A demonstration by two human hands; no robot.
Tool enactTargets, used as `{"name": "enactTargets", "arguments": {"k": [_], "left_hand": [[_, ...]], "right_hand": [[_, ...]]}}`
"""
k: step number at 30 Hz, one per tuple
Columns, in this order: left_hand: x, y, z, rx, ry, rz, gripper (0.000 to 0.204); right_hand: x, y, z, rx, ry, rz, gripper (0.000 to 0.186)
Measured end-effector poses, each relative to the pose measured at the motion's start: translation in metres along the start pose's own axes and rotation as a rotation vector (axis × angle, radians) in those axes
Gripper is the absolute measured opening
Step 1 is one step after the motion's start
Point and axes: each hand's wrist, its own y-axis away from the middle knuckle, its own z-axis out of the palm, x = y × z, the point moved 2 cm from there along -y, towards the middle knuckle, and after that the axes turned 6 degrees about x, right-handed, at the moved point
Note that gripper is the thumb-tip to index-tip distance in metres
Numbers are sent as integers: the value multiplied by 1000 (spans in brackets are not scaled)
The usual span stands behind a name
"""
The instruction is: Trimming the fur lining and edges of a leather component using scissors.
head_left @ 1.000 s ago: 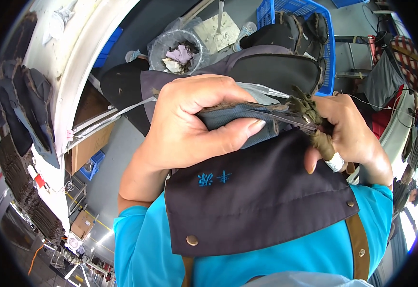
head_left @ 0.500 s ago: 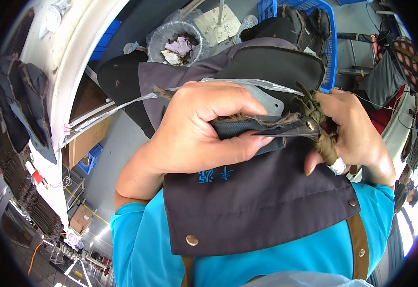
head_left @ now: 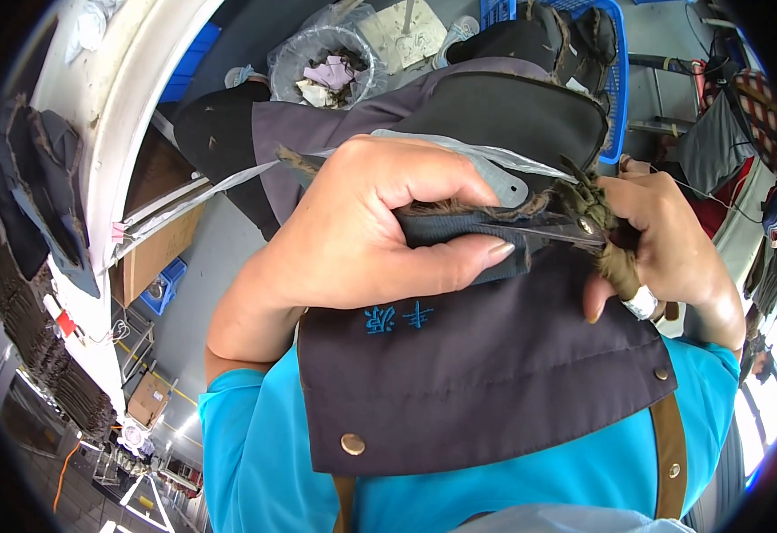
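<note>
My left hand [head_left: 370, 222] is closed on a dark grey-blue fabric piece [head_left: 459, 233] with a brown, frayed edge, its thumb pressing from the near side. My right hand [head_left: 668, 231] grips a pair of scissors [head_left: 587, 227], whose handles are wrapped in olive cloth with white tape. The blades lie along the fabric's right end, beside the frayed edge; their tips are partly hidden. Behind the fabric shows a pale grey flat piece [head_left: 514, 189] with a small hole. A large black padded piece [head_left: 513, 111] rests across my lap.
A blue plastic crate [head_left: 617, 93] with dark pieces stands at the far right. A bin lined with clear plastic [head_left: 283, 67] holds scraps at the far side. Along the left runs a white curved table edge [head_left: 126, 124] with dark pieces [head_left: 51, 191] lying beyond it. Clear plastic strip [head_left: 246, 180] stretches leftward.
My right hand and the scissors have shifted slightly right. The blade that lay across my left thumb's tip is now off it, nearer the fabric's frayed edge. My left hand keeps its hold.
</note>
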Motion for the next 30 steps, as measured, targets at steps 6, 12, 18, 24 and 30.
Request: {"name": "enactTargets", "arguments": {"k": [6,12,18,24,30], "left_hand": [[-4,1,-1,-22,72,-29,17],[-7,5,1,16,142,-64,12],[-5,3,3,-3,108,-83,9],[-4,4,5,-39,68,-75,11],[-4,5,5,-30,18,-42,11]], "right_hand": [[-2,0,1,-108,-267,227,29],[-1,-2,-3,-186,-184,158,28],[0,0,-4,64,105,-102,30],[-8,-3,-5,90,217,-152,32],[-2,2,-3,64,118,-102,29]]}}
